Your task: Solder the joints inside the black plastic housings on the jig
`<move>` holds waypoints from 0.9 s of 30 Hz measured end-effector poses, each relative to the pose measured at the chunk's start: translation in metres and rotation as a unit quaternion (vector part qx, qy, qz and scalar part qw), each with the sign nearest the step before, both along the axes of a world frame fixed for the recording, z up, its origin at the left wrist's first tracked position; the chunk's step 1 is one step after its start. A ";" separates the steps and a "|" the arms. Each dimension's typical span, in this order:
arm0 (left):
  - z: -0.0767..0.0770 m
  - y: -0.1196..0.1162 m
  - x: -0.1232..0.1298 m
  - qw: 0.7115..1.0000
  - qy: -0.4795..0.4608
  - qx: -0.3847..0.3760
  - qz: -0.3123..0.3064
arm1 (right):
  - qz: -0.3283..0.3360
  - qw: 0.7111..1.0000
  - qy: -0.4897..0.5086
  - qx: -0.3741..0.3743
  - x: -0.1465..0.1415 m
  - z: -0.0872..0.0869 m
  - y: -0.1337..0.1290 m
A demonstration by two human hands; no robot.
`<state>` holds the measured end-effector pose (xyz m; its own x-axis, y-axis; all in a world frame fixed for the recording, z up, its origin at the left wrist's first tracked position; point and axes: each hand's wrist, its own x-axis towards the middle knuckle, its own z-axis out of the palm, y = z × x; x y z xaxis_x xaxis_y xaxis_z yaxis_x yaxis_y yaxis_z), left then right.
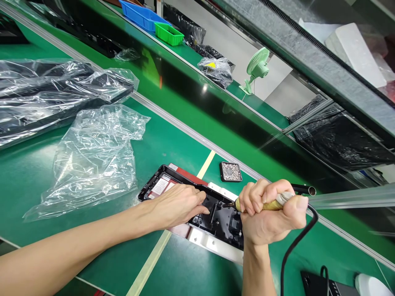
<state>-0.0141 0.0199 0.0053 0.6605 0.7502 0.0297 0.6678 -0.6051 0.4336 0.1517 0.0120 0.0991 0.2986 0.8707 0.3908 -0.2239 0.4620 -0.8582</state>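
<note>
Near the small tray (221,173), the black housing (222,221) should be held steady by the left hand (179,204) (fingers curled, pinch can't be told), the corded tool (273,205), wrapped in the right hand (266,226), kept aligned.

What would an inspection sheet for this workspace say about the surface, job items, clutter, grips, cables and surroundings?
Surface: green tabletop, marked with yellow tape.
Job's things: black housing, inner side up, white blocks along both long sides; small black tray of tiny metal pieces beyond.
Clutter: crumpled clear bag and bagged black parts to the left.
Left grip: over the housing; whether it pinches anything is unclear.
Right grip: closed around a corded tool, its tip pointing into the housing.
Cables: black cord runs from the tool's rear toward the bottom edge.
Surroundings: blue bin, green bin and green fan on the far side.
</note>
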 end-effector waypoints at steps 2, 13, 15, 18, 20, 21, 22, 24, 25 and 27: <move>0.000 0.000 0.000 1.000 0.000 0.003 0.000 | 0.000 1.000 0.001 -0.001 0.000 0.000 0.000; 0.004 0.000 0.001 1.000 0.001 -0.002 -0.001 | 0.002 1.000 0.002 -0.004 0.000 -0.001 0.001; 0.004 0.000 0.001 1.000 0.000 -0.001 -0.001 | 0.006 1.000 0.003 -0.004 0.000 -0.001 0.001; 0.003 0.000 0.001 1.000 0.000 0.003 0.000 | 0.010 1.000 0.004 -0.003 0.000 -0.001 0.000; 0.001 0.001 0.000 1.000 -0.003 0.007 0.001 | 0.010 1.000 0.004 -0.004 0.000 -0.002 0.000; 0.001 0.001 0.000 1.000 -0.005 0.009 0.000 | 0.010 1.000 0.004 -0.004 0.000 -0.001 0.000; 0.001 0.001 0.000 1.000 -0.007 0.011 -0.001 | 0.009 1.000 0.004 -0.005 0.000 -0.001 0.000; 0.000 0.001 0.000 1.000 -0.011 0.015 -0.002 | 0.008 1.000 0.002 -0.005 0.000 -0.001 -0.001; 0.000 0.001 0.000 1.000 -0.012 0.015 -0.002 | 0.007 1.000 0.001 -0.004 0.000 -0.001 -0.001; 0.001 0.000 0.000 1.000 -0.012 0.013 -0.002 | 0.008 1.000 0.001 -0.003 0.000 0.000 -0.001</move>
